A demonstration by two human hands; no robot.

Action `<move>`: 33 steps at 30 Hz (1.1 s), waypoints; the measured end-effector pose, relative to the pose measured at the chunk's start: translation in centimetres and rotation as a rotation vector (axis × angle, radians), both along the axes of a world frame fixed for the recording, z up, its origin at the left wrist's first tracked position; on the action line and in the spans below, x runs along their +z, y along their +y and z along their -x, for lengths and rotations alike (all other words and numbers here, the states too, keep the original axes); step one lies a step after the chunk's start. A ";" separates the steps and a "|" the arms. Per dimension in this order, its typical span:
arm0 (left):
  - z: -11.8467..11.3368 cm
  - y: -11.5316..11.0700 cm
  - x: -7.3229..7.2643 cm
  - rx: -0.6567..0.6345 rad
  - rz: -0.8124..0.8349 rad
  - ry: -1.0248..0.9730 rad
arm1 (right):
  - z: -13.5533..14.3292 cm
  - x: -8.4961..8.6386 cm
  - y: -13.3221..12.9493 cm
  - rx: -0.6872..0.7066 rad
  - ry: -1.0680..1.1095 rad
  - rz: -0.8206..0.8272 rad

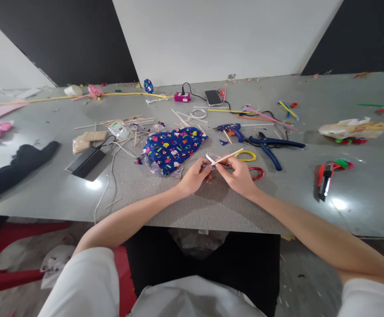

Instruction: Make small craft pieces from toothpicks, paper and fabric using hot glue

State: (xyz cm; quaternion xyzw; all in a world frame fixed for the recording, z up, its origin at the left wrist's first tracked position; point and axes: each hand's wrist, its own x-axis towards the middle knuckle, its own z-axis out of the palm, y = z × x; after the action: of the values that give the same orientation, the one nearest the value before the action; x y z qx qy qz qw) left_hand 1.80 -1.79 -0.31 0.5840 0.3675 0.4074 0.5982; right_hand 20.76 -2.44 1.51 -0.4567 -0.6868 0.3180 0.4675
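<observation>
My left hand [193,177] and my right hand [240,176] meet above the near part of the table, fingertips nearly touching. My left hand pinches a thin white strip [209,156], which curls up and meets the lower end of a light wooden stick [233,154]. That stick slants up to the right, pinched in the fingers of my right hand. Beneath and beside the right hand lie a yellow loop handle [249,155] and a red loop handle [257,174], largely covered by the hand. To the left of my hands sits a blue patterned cloth piece [175,149].
Right of my hands lie a blue glue gun [233,129], dark blue pliers [267,145] and a red-and-black cutter knife [326,180]. A black adapter [88,160] with a cable [110,180] is on the left. Behind are a phone [213,97] and a purple power socket [182,97].
</observation>
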 end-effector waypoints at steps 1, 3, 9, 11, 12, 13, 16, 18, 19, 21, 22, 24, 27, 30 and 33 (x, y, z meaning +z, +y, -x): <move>0.1 -0.1 0.1 0.008 -0.056 0.055 | 0.0 0.0 0.0 0.001 -0.002 0.000; 0.3 -0.2 0.3 0.019 -0.150 0.155 | 0.0 0.1 0.0 0.006 -0.006 0.002; 0.5 -0.5 0.4 0.031 -0.219 0.232 | 0.1 0.2 0.0 0.015 0.002 -0.002; 0.5 -0.5 0.4 0.046 -0.235 0.228 | 0.2 0.3 0.0 0.028 0.004 0.002; 0.4 -0.5 0.3 0.059 -0.245 0.226 | 0.2 0.3 0.0 0.036 0.005 0.006; 0.4 -0.6 0.3 0.075 -0.254 0.223 | 0.2 0.3 0.0 0.045 0.007 0.011; 0.3 -0.7 0.3 0.110 -0.271 0.216 | 0.3 0.5 -0.1 0.063 0.012 0.013; 0.3 -0.8 0.3 0.123 -0.270 0.206 | 0.4 0.5 -0.2 0.071 0.012 0.012; 0.2 -0.8 0.3 0.129 -0.269 0.199 | 0.4 0.6 -0.2 0.074 0.011 0.013; 0.1 -0.9 0.4 0.143 -0.263 0.176 | 0.5 0.6 -0.2 0.079 0.008 0.018; 0.1 -0.9 0.4 0.147 -0.254 0.159 | 0.5 0.6 -0.2 0.080 0.006 0.019; 0.0 -0.9 0.4 0.143 -0.223 0.112 | 0.6 0.6 -0.2 0.084 0.005 0.024; -0.1 -0.7 0.2 0.097 -0.175 0.020 | 0.5 0.4 -0.2 0.087 0.015 0.044; -0.1 -0.6 -0.2 0.049 -0.153 -0.047 | 0.3 0.1 -0.1 0.067 0.026 0.065; -0.2 -0.5 -0.5 0.026 -0.125 -0.081 | 0.2 -0.2 -0.1 0.057 0.028 0.059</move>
State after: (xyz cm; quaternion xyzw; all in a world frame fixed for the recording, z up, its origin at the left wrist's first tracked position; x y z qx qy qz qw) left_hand 1.96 -2.33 -0.78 0.5983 0.3243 0.4608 0.5696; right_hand 20.60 -2.51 1.32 -0.4460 -0.6835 0.3576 0.4540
